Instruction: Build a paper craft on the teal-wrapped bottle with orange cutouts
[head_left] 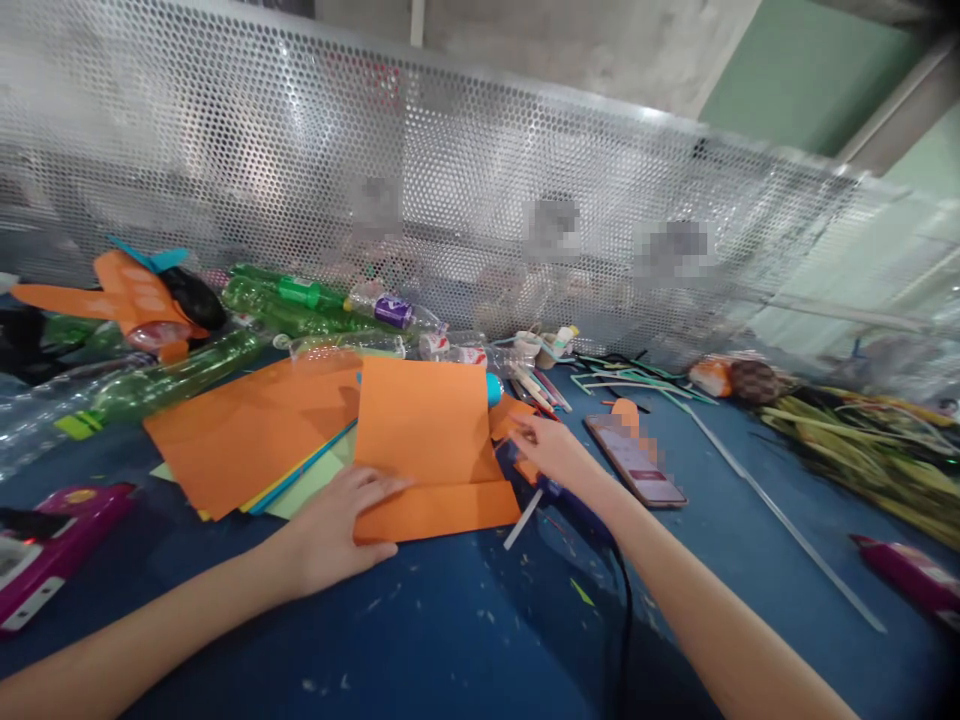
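Note:
A sheet of orange paper (424,420) lies in front of me, with a crease across it and a narrow flap along its near edge. At its lower left corner, my left hand (341,525) grips it, fingers on top and thumb at the near edge. To the right, my right hand (559,455) has its fingers bent together at small orange paper scraps (511,415); what they pinch is hidden. Under my right wrist lies a dark blue glue gun (577,505) with a black cable. A white glue stick (523,520) sticks out beside it.
More orange sheets (255,420) lie at the left. Plastic bottles (315,305) and an orange paper plane (135,300) stand behind. A phone (634,460), thin strips (780,510) and a leafy bundle (862,455) lie at the right. A perforated metal panel (480,190) closes the back.

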